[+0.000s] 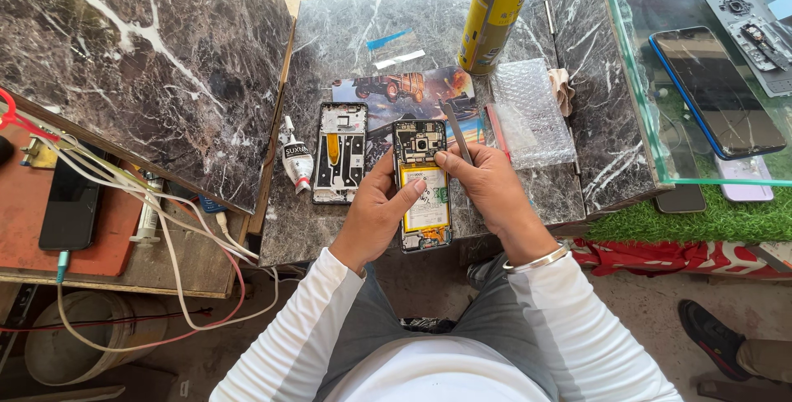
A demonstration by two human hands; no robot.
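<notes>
An opened phone (422,183) with its back off lies on the marble counter (346,39), showing a yellow-white battery and circuit board. My left hand (375,212) holds the phone's left edge, its index finger resting across the battery. My right hand (487,183) grips thin metal tweezers (456,131), their tip pointing up and away near the phone's top right corner. A silver bangle sits on my right wrist.
A bare phone frame (339,153) and a small glue tube (295,159) lie left of the phone. A yellow spray can (495,6), bubble wrap (532,113) and a picture mat (404,93) sit behind. A glass case (652,105) at right holds phones. Cables and a dark phone (73,204) lie left.
</notes>
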